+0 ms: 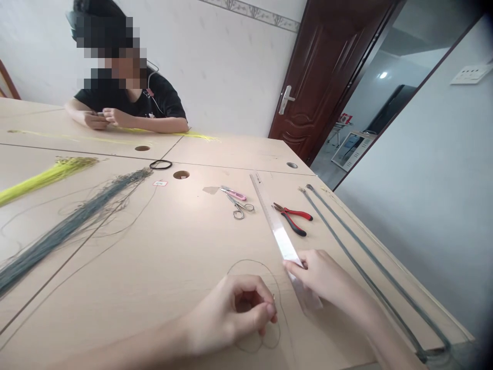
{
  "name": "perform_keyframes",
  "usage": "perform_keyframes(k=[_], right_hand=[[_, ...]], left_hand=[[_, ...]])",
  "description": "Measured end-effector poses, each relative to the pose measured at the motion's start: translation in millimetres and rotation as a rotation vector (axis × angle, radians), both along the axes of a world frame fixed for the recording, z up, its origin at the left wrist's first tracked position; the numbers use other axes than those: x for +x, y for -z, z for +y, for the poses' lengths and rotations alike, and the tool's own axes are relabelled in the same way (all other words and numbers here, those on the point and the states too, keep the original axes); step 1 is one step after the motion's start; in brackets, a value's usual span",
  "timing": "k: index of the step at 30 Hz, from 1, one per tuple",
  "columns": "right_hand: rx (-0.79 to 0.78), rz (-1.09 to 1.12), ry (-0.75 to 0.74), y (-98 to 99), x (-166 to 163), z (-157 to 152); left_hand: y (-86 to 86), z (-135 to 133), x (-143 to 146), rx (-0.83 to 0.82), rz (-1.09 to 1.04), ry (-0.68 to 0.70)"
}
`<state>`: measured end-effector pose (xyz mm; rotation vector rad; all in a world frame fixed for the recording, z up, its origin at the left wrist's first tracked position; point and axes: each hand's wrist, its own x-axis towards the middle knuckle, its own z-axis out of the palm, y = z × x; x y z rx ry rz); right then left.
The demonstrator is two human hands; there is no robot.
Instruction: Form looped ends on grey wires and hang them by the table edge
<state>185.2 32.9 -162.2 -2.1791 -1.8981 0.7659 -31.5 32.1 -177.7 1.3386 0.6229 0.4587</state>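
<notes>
My left hand (239,311) is closed in a pinch at the near edge of the table (165,257), holding a thin grey thread (250,264) that loops across the wood between my hands. A tiny metal piece may show at the fingertips; I cannot make it out. My right hand (327,280) rests on the near end of a clear plastic ruler (275,221), fingers curled and pressing it down. The ruler runs away from me toward the table's middle.
Red-handled pliers (295,217), small scissors (241,208) and pink clippers (234,193) lie past the ruler. Two long grey cords (370,272) run along the right edge. A grey thread bundle (73,221) and a yellow bundle (46,177) lie left. Another person (127,100) sits opposite.
</notes>
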Motion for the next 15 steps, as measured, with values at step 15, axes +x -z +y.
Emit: perform_keyframes(k=[15], right_hand=[[0.139, 0.547, -0.006, -19.3, -44, -51]], left_hand=[[-4.5, 6, 0, 0.041, -0.034, 0.049]])
